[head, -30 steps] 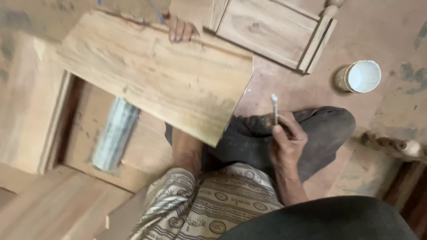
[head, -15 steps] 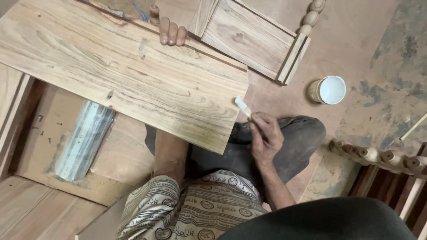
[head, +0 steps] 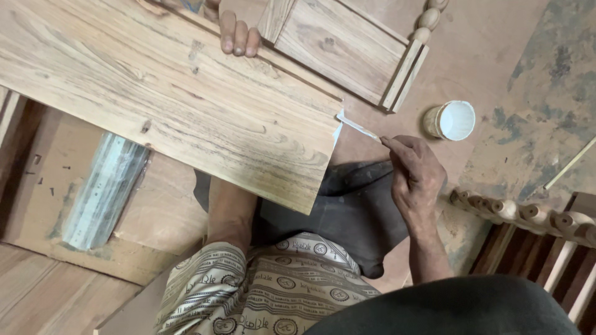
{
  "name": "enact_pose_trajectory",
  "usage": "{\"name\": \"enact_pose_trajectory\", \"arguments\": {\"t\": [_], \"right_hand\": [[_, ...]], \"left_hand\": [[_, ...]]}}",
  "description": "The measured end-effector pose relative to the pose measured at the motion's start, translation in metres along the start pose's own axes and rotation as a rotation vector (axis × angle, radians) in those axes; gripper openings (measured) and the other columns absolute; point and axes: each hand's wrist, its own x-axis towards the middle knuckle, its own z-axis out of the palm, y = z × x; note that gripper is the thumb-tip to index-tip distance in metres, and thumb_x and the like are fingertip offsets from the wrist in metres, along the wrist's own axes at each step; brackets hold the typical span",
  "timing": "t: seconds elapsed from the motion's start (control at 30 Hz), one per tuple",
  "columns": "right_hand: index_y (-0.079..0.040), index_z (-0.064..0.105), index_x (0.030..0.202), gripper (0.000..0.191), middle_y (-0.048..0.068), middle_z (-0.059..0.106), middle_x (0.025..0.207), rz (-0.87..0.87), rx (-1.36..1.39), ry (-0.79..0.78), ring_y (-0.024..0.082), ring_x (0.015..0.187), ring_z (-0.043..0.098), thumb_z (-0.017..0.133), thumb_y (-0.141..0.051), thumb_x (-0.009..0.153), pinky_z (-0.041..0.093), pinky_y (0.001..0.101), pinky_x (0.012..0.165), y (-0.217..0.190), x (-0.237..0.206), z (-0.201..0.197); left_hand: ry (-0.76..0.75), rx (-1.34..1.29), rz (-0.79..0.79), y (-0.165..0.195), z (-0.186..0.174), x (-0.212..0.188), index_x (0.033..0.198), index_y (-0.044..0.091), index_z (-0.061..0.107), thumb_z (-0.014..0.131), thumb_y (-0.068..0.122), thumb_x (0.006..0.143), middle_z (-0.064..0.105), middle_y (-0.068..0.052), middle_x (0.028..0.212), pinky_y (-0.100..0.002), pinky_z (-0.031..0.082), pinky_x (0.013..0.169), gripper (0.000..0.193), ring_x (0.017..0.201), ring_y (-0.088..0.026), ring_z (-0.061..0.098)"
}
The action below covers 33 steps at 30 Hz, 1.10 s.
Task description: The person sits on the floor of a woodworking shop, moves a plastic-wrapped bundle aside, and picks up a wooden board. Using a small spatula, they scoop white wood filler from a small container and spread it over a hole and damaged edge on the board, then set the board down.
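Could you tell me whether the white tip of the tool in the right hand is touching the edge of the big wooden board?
Touching. The head view shows the tool's white tip meeting the board at its right edge, no gap visible.

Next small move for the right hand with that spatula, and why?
Probably draw the spatula along the board's end edge. Its white-tipped blade touches the board's top corner, the right hand grips it pen-style, and the left hand steadies the far edge.
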Motion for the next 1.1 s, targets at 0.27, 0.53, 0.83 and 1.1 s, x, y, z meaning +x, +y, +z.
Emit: {"name": "enact_pose_trajectory", "arguments": {"t": [0.27,0.53,0.83,1.1], "right_hand": [[-0.004,0.074,0.110,0.032,0.013,0.072,0.102,-0.035,0.104,-0.164,0.023,0.088,0.071,0.067,0.015,0.085,0.054,0.0325,0.075,-0.029,-0.024,-0.025],[0.000,0.073,0.112,0.014,0.021,0.072,0.107,0.194,-0.378,0.194,0.038,0.100,0.068,0.066,0.000,0.100,0.053,0.0447,0.086,0.143,-0.022,-0.065],[-0.004,0.072,0.080,0.006,0.020,0.070,0.081,0.258,-1.051,-0.059,0.035,0.073,0.071,0.067,-0.004,0.077,0.056,0.0444,0.061,0.337,-0.001,0.004],[-0.002,0.079,0.097,0.020,0.014,0.074,0.079,0.826,-0.221,-0.064,0.021,0.063,0.065,0.063,-0.003,0.086,0.049,0.0364,0.053,0.328,-0.040,-0.029]], "left_hand": [[0.073,0.049,0.057,-0.007,0.002,-0.015,0.134,0.009,0.053,0.037,0.038,0.110,0.060,-0.002,0.098,-0.037,0.051,0.092,0.041,0.096,-0.019,0.060],[0.034,0.110,-0.267,0.022,-0.023,-0.003,0.130,0.016,0.059,0.040,0.039,0.110,0.061,-0.001,0.099,-0.040,0.048,0.100,0.036,0.099,-0.019,0.060],[0.331,0.250,-0.336,0.038,0.005,0.003,0.142,0.015,0.052,0.039,0.037,0.105,0.066,-0.001,0.089,-0.038,0.053,0.081,0.045,0.086,-0.019,0.063],[0.212,0.343,-0.400,0.053,-0.014,-0.019,0.137,0.019,0.051,0.036,0.033,0.109,0.064,0.000,0.101,-0.041,0.053,0.087,0.035,0.093,-0.019,0.068]]}}
